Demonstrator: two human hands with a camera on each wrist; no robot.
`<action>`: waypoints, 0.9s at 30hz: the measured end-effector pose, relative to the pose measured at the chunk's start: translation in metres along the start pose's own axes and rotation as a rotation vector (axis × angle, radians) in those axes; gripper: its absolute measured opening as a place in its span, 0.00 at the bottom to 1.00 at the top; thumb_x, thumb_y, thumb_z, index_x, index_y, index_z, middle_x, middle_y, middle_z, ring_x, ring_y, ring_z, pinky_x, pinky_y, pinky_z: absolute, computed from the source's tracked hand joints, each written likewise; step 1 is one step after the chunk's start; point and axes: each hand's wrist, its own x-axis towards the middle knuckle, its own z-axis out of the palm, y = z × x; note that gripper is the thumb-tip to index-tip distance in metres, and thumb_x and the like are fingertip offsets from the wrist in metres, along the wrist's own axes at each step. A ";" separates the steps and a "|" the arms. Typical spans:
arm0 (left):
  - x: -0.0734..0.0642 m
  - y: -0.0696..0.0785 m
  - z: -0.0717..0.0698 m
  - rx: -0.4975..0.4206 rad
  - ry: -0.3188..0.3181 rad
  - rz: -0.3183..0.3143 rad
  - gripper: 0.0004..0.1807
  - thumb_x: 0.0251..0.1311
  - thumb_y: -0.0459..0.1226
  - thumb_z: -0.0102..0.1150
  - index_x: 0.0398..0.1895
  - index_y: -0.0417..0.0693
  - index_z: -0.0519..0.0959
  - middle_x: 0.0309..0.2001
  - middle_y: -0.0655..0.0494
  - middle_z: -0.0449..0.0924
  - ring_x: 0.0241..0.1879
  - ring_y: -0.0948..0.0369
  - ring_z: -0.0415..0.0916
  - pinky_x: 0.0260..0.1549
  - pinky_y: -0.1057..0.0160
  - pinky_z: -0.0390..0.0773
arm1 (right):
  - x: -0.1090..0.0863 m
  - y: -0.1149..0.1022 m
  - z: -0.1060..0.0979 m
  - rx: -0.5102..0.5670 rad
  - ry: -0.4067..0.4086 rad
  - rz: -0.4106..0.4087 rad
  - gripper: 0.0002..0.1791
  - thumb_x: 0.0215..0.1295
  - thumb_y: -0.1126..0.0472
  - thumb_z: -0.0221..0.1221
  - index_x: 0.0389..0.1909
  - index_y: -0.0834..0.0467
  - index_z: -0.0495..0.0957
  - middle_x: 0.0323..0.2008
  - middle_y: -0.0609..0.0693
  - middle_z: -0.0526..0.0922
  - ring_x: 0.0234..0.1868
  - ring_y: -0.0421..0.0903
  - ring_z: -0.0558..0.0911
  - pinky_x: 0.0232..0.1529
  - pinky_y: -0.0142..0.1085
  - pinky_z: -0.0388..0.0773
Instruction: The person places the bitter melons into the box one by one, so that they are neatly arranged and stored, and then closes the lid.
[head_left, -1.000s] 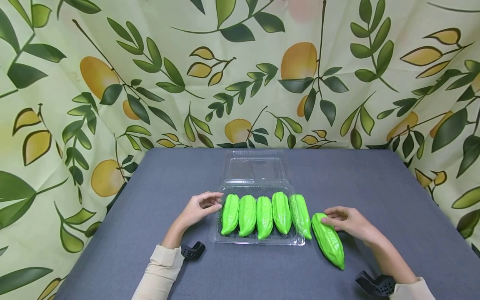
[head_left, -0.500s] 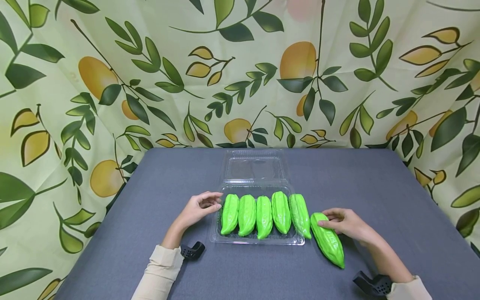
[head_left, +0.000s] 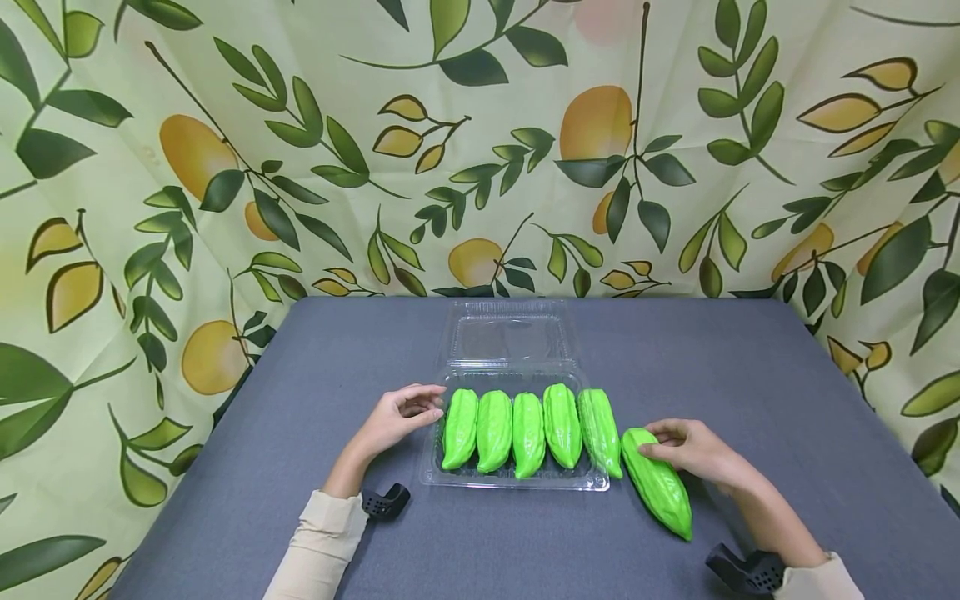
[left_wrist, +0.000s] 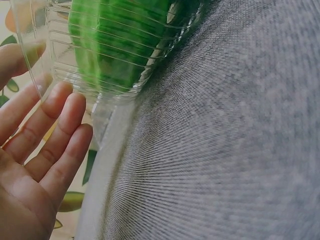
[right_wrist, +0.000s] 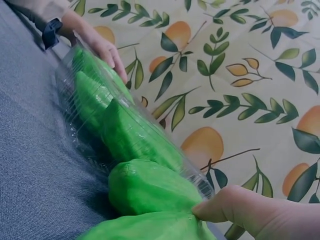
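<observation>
Several bright green, ridged bitter melons [head_left: 495,431] lie side by side in a clear plastic clamshell box [head_left: 510,481]. The rightmost one in that row [head_left: 599,432] overlaps the box's right wall. Outside the box, to its right, another bitter melon [head_left: 660,492] lies slanted on the table. My right hand [head_left: 693,450] grips its upper end, thumb on top and fingers round the far side; in the right wrist view the thumb [right_wrist: 225,207] presses near that melon's end. My left hand [head_left: 401,412] is at the box's left wall, fingers loosely bent, holding nothing.
The box's clear lid [head_left: 513,333] is folded back flat behind it. A grey cloth [head_left: 337,350] covers the table. Behind and at both sides hangs a curtain [head_left: 480,167] printed with leaves and fruit. A black wrist device [head_left: 386,502] is on each forearm.
My right hand has shifted slightly left, its thumb further onto the bitter melon, whose lower tip has moved very slightly. My left hand and the box have stayed in place.
</observation>
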 end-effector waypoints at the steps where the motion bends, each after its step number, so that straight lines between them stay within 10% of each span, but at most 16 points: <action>1: 0.000 0.000 0.000 0.000 0.000 0.001 0.20 0.60 0.29 0.60 0.55 0.29 0.75 0.47 0.29 0.79 0.39 0.77 0.76 0.44 0.76 0.79 | 0.000 0.000 0.000 0.000 -0.003 -0.001 0.31 0.64 0.54 0.60 0.59 0.74 0.69 0.49 0.64 0.79 0.43 0.43 0.78 0.33 0.31 0.78; 27: 0.000 0.000 0.000 0.017 0.015 -0.020 0.20 0.60 0.30 0.60 0.55 0.30 0.75 0.46 0.31 0.80 0.39 0.76 0.76 0.44 0.75 0.79 | 0.001 -0.008 -0.016 0.074 -0.046 0.000 0.34 0.67 0.53 0.57 0.63 0.75 0.63 0.55 0.67 0.79 0.44 0.37 0.78 0.41 0.34 0.79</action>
